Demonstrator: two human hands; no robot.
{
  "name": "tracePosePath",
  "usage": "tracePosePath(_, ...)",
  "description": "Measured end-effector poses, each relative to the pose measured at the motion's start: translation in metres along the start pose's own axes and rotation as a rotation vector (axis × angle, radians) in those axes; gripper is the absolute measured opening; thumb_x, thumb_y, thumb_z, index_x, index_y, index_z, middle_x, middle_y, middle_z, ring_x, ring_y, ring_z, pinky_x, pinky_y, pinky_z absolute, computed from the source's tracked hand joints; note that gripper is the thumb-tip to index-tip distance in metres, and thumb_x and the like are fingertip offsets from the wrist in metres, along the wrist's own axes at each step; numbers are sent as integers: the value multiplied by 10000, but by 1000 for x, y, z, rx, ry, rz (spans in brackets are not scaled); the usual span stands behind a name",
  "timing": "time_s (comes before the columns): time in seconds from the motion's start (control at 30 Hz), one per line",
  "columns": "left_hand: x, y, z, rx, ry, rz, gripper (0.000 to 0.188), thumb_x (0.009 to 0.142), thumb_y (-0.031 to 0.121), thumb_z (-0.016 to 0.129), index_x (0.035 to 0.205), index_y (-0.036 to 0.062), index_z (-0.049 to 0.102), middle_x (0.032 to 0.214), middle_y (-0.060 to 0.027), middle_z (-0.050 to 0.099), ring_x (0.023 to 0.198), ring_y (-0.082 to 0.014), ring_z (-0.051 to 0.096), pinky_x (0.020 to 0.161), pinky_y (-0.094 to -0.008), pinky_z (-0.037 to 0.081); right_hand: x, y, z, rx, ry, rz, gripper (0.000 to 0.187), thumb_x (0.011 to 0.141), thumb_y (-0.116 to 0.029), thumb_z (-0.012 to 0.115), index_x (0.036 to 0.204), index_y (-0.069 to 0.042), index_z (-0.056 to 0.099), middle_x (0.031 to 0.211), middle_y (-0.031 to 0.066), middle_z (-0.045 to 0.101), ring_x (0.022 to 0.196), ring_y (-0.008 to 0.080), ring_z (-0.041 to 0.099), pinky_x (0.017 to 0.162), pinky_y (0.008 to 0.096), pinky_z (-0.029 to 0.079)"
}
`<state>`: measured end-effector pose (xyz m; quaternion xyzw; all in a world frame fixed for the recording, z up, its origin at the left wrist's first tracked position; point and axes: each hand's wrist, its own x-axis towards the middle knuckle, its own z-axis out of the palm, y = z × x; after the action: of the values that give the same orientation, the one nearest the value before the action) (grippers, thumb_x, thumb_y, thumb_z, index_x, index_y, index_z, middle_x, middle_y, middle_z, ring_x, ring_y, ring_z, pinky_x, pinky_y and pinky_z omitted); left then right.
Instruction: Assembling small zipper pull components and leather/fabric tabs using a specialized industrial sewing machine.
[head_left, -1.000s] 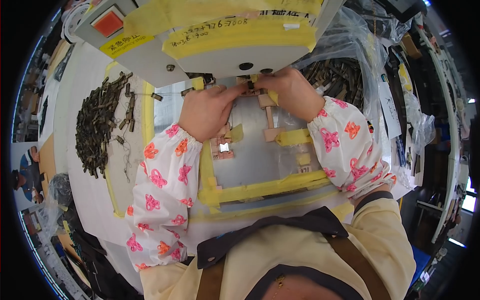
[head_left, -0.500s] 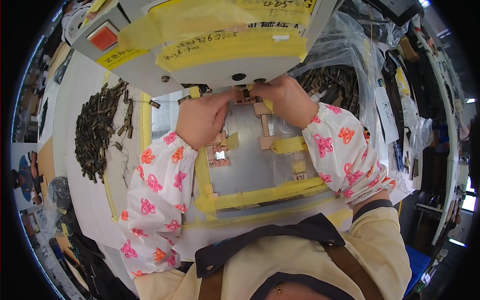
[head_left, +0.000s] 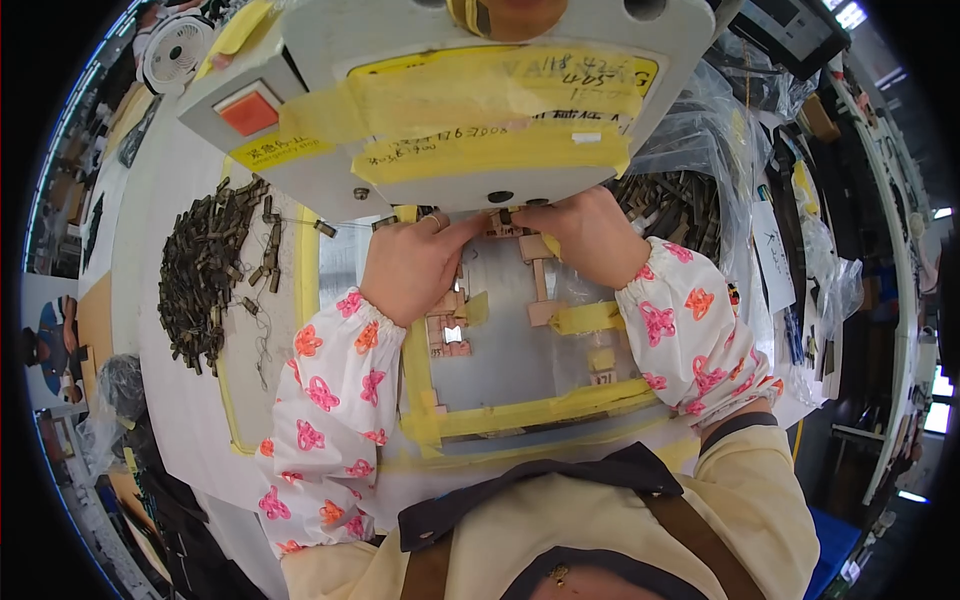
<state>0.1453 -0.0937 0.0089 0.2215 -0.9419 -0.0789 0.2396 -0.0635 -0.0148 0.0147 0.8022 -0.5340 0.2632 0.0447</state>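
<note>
My left hand [head_left: 412,262] and my right hand [head_left: 592,240] meet below the front of a grey machine head [head_left: 440,190]. Between their fingertips is a small dark strip piece [head_left: 505,216], held at a pinkish guide block [head_left: 500,231] on the metal work plate [head_left: 500,370]. Both hands are closed, thumbs and forefingers drawn in toward that piece. The machine head partly hides the right fingertips. A dark piece on a thread [head_left: 325,229] trails near the left hand, toward the pile on the left.
On the left lies a pile of small dark pieces [head_left: 195,285] joined by threads. Dark strips [head_left: 670,215] fill a clear plastic bag [head_left: 735,190] at the right. More pinkish blocks [head_left: 541,280] and yellow tape [head_left: 590,318] sit on the plate. A red switch [head_left: 247,113] is upper left.
The whole view has shifted, so the machine, plate and hands appear lower and slightly to the right. Both hands stay at the small dark strip piece, with little movement relative to the plate.
</note>
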Motion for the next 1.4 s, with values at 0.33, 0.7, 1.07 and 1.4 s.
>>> tracePosePath(0.33, 3, -9, 2, 60, -28, 48, 387, 696, 23, 577, 1046, 173, 644, 658, -42, 548, 601, -255, 553, 573, -345, 470, 5, 3, 1, -140, -92, 14, 204, 651, -74, 591, 819, -129, 694, 797, 36, 623, 828, 223, 585, 695, 337, 478)
tracePosePath(0.7, 2, -7, -4, 64, -64, 67, 409, 708, 38, 570, 1089, 172, 633, 646, -36, 547, 592, -252, 548, 574, -341, 460, 6, 3, 0, -176, -72, -61, 163, 667, -91, 597, 794, -140, 687, 807, 18, 619, 843, 207, 584, 716, 316, 469)
tracePosePath(1.07, 0, -9, -3, 105, -71, 36, 407, 742, 42, 543, 1112, 192, 621, 633, -61, 582, 576, -257, 568, 581, -354, 457, 8, 9, 7, -232, -81, -69, 201, 668, -106, 602, 820, -188, 704, 832, -3, 621, 860, 201, 577, 716, 316, 473)
tracePosePath(1.4, 1, -5, 1, 97, -14, 54, 325, 779, 97, 539, 1075, 196, 628, 642, -42, 610, 559, -231, 575, 577, -332, 437, 0, 2, 5, -272, -73, -30, 161, 686, -127, 596, 818, -160, 683, 883, -10, 612, 889, 189, 561, 748, 314, 462)
